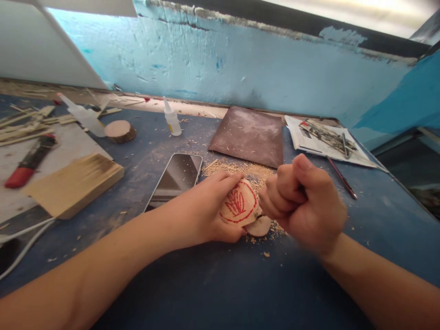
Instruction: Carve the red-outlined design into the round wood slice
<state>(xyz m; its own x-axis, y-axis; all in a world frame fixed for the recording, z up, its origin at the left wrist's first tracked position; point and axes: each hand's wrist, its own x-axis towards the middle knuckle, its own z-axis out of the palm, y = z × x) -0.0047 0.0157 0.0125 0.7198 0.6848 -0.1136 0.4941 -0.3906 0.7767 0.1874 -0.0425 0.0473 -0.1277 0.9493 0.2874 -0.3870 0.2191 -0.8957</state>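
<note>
L hand (210, 208) grips disc (238, 205); R hand (307, 208) curled tight, can't tell on what. Best: disc steady, L hand clear.

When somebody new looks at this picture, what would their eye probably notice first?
Probably the pale round wooden disc with red markings, held in the left hand near the centre. Next comes the right hand, closed like a fist beside it; whether it holds something is hidden. Behind them, a dark brown four-sided sheet lies on the blue tabletop before the light blue wall.
</note>
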